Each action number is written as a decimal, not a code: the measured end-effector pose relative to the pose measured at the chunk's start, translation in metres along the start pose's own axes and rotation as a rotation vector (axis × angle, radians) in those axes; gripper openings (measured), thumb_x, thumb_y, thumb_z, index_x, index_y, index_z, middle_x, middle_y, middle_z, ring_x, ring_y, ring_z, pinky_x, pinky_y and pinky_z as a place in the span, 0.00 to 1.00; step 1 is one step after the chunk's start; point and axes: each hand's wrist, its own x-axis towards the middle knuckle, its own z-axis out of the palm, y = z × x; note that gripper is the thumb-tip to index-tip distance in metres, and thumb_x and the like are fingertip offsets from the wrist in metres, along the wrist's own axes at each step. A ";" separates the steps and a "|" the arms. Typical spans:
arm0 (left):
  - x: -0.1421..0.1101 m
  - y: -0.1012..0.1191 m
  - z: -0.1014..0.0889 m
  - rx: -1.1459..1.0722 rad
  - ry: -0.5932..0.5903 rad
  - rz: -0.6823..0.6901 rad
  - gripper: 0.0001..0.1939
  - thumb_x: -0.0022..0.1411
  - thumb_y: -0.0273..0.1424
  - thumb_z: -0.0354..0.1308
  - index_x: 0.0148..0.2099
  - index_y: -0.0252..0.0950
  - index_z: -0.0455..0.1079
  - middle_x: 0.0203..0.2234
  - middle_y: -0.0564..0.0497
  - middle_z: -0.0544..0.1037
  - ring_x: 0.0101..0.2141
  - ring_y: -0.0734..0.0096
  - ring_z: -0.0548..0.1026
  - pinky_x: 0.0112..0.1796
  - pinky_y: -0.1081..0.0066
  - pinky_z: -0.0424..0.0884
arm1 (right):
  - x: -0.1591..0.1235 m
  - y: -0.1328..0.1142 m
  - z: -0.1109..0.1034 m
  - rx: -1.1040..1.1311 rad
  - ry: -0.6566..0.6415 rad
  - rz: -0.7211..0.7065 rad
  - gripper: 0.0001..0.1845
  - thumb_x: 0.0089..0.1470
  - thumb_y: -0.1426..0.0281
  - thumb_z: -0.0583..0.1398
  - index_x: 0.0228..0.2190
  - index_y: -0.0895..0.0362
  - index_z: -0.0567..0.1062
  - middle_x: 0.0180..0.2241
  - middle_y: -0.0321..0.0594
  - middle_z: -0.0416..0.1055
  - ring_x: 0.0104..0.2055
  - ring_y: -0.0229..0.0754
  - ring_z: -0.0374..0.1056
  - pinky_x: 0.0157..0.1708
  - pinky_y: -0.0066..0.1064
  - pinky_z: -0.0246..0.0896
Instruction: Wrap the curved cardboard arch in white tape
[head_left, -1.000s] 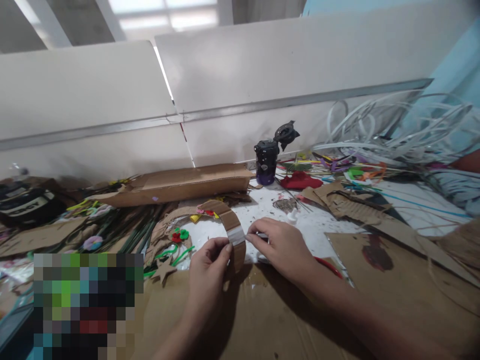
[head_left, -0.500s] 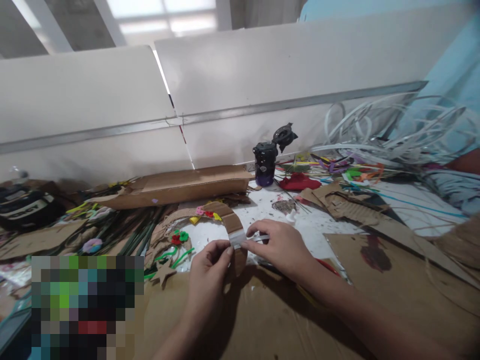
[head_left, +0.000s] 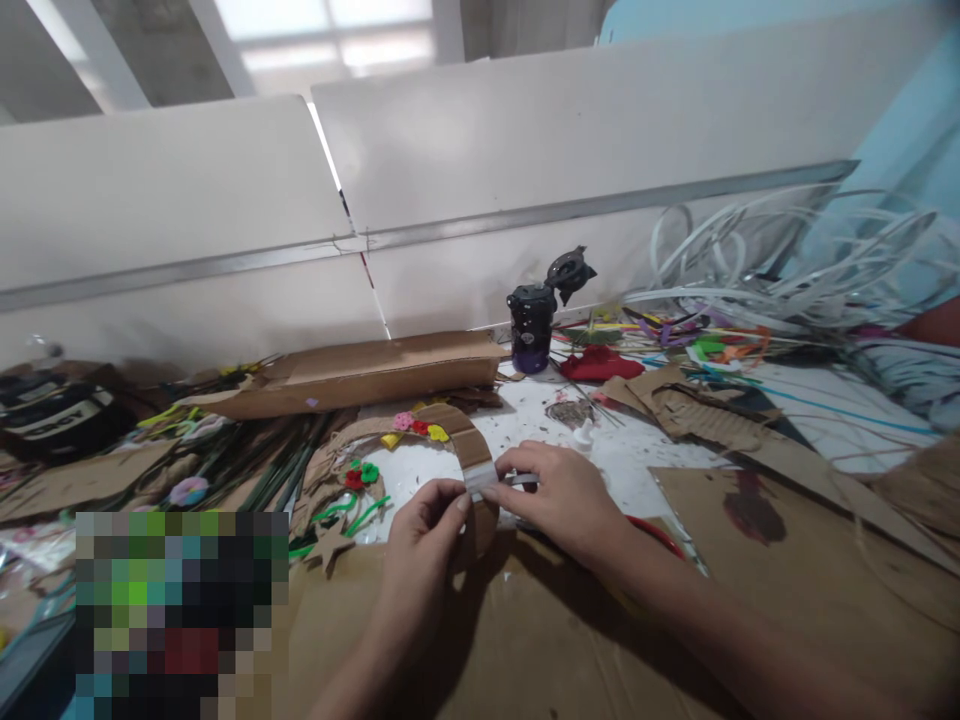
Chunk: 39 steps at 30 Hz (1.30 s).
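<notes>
A curved piece of corrugated cardboard (head_left: pixel 466 437), like a ring, is held up between my two hands. A white strip (head_left: pixel 480 478) lies across its band, and a free length of the strip runs to the right. My left hand (head_left: pixel 424 530) pinches the cardboard at its lower left, just beside the strip. On the other side, my right hand (head_left: pixel 559 495) is closed on the strip, thumb and forefinger at the band's edge. Small pink, red and yellow flower shapes (head_left: pixel 420 428) show along the ring's upper left, whether fixed on it I cannot tell.
A cardboard star (head_left: pixel 328 548) and green curls (head_left: pixel 367 515) lie left of my hands. Behind stand a dark bottle (head_left: pixel 531 330) with its lid up and a long cardboard piece (head_left: pixel 360 375). White strip coils (head_left: pixel 750 255) fill the back right. Flat cardboard (head_left: pixel 810 540) lies at right.
Both hands keep their grip on the cardboard and strip. The whole scene sits very slightly further right; little else differs.
</notes>
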 end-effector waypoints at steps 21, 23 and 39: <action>0.027 -0.005 -0.025 0.134 -0.047 0.052 0.17 0.47 0.37 0.78 0.34 0.38 0.73 0.25 0.52 0.77 0.26 0.69 0.74 0.30 0.70 0.71 | -0.002 -0.003 -0.001 0.170 -0.058 -0.033 0.05 0.59 0.71 0.66 0.30 0.53 0.83 0.32 0.35 0.80 0.36 0.43 0.73 0.36 0.31 0.59; 0.026 -0.005 -0.022 0.120 -0.049 0.065 0.18 0.46 0.37 0.78 0.35 0.38 0.75 0.27 0.50 0.78 0.27 0.66 0.75 0.30 0.69 0.72 | -0.002 -0.003 -0.001 0.174 -0.068 -0.039 0.05 0.59 0.70 0.66 0.31 0.53 0.83 0.32 0.36 0.81 0.37 0.44 0.74 0.36 0.32 0.60; 0.027 -0.010 -0.023 0.115 -0.026 0.073 0.18 0.48 0.39 0.76 0.35 0.37 0.74 0.26 0.51 0.77 0.26 0.68 0.75 0.31 0.67 0.74 | -0.001 -0.002 -0.005 0.198 -0.077 -0.041 0.05 0.56 0.75 0.65 0.30 0.54 0.82 0.32 0.36 0.80 0.36 0.43 0.73 0.37 0.31 0.59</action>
